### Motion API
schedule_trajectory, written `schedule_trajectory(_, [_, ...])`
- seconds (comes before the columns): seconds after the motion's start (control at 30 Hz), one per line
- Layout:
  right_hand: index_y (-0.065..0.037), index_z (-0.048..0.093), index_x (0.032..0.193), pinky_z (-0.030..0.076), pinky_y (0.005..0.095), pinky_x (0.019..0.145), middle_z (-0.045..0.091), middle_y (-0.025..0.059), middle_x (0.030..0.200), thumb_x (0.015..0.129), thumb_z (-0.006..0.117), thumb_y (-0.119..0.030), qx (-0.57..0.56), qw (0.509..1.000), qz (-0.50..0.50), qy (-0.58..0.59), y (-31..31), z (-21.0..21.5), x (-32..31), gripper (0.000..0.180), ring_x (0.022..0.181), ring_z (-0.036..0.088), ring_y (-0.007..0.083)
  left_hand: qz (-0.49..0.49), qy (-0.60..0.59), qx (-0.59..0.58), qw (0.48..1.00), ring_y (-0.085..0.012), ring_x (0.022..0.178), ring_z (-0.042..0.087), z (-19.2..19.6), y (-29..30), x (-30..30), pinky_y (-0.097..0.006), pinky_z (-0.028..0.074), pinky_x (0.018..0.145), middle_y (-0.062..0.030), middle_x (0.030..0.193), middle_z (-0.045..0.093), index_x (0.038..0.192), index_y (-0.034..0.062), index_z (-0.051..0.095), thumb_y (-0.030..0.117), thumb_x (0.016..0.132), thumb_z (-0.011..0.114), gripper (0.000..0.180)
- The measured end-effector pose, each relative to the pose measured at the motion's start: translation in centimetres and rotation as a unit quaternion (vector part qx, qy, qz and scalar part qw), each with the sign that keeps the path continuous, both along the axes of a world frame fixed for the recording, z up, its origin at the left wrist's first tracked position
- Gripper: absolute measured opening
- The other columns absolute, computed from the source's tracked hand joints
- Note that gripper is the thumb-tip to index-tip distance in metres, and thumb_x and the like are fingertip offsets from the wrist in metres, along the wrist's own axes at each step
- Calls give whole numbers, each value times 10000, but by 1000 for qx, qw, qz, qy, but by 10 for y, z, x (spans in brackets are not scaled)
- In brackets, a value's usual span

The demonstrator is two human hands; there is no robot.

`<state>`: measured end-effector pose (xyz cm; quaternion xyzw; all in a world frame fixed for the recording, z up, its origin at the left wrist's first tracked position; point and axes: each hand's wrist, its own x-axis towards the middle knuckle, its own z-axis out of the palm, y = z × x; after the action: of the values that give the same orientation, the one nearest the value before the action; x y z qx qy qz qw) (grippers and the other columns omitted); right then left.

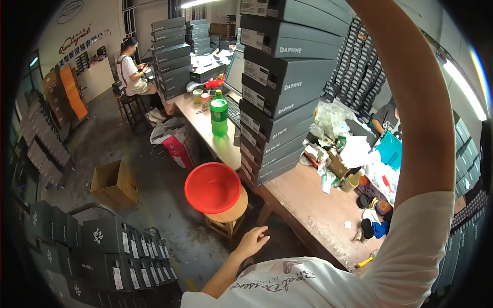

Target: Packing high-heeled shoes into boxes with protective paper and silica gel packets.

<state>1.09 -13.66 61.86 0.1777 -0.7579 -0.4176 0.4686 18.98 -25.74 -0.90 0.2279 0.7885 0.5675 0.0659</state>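
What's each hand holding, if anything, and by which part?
The left hand holds nothing. The right hand is out of view, so any hold there can't be told.

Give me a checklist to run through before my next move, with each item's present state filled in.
1. Left hand free: ok; it holds nothing and is clear of the table.
2. Right hand secure: cannot tell; the raised right arm runs out of the picture's top, hand unseen.
3. Top of the tall shoebox stack in sight: not ok; the upper edge cuts it off.
4. Green bottle upright: ok.
5. Red basin supported: ok; it sits on the wooden stool.
6. Yellow tool well back from the table's edge: not ok; it lies near it.
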Motion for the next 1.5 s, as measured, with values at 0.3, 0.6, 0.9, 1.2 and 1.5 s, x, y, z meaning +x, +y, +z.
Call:
schedule_trajectory(0.3, [-223, 533, 1221, 321, 560, 985, 451, 103, 1264, 606, 814, -379, 49, 999, -18, -4, 19, 10, -26, 694, 1195, 418, 317, -59, 5, -11, 998, -269, 880, 642, 1, 10, -23, -344, 506, 778, -173, 1094, 605, 1174, 9, 557, 214, 841, 634, 398])
schedule_trajectory(0.6, [-128, 621, 1078, 400, 465, 939, 344, 130, 1335, 644, 745, -241, -28, 991, 102, 77, 182, -22, 38, 465, 1171, 404, 347, -77, 176, 50, 980, -243, 933, 613, 92, 124, -57, -346, 488, 814, -156, 1062, 608, 1121, -9, 581, 169, 829, 664, 352])
schedule_trajectory(0.9, [-84, 603, 972, 417, 468, 929, 544, 143, 1152, 654, 743, -122, -379, 906, 184, -51, 326, -335, 254, 350, 1175, 452, 342, -254, -378, 582, 673, -306, 1185, 476, 139, 215, -93, -470, 374, 994, -178, 1340, 442, 1371, 53, 358, 692, 850, 376, 826])
schedule_trajectory(1.2, [-5, 514, 1179, 472, 415, 873, 548, 151, 1118, 764, 734, -180, -717, 632, 76, -283, 326, -633, 336, 501, 1043, 544, 348, -25, -524, 175, 833, -221, 1124, 511, -64, 307, -103, -343, 403, 960, -113, 1229, 535, 1313, 23, 427, 477, 940, 449, 588])
schedule_trajectory(1.5, [52, 473, 1188, 507, 396, 789, 545, 182, 1124, 876, 614, -385, -961, -63, -125, -237, 360, -654, 260, 556, 988, 571, 204, -73, -625, 179, 756, -214, 1095, 529, -80, 314, -111, -360, 431, 921, -119, 1133, 590, 1176, 0, 543, 327, 848, 661, 478])
